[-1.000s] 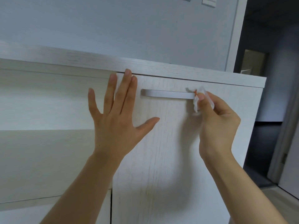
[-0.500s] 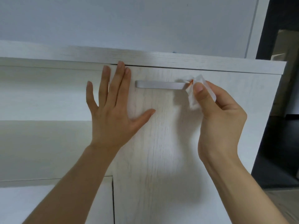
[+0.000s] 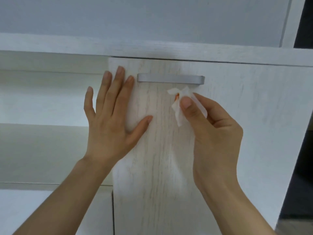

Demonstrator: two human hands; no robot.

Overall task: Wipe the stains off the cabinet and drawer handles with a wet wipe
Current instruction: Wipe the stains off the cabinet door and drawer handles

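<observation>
A silver bar handle (image 3: 170, 79) runs across the top of a pale wood-grain cabinet door (image 3: 162, 167). My right hand (image 3: 215, 131) pinches a crumpled white wet wipe (image 3: 179, 107) with an orange smear on it, held just below the handle's right half and apart from it. My left hand (image 3: 111, 122) lies flat with fingers spread against the door's left edge, fingertips level with the handle's left end.
An open shelf recess (image 3: 47, 99) lies left of the door. The cabinet top board (image 3: 152, 50) runs above, with a grey wall behind. A dark doorway (image 3: 304, 22) is at the right. A lower door (image 3: 94, 211) shows at bottom left.
My right hand has pulled the wipe down and left off the handle's right end, so the whole handle now shows. My left hand stays flat on the door.
</observation>
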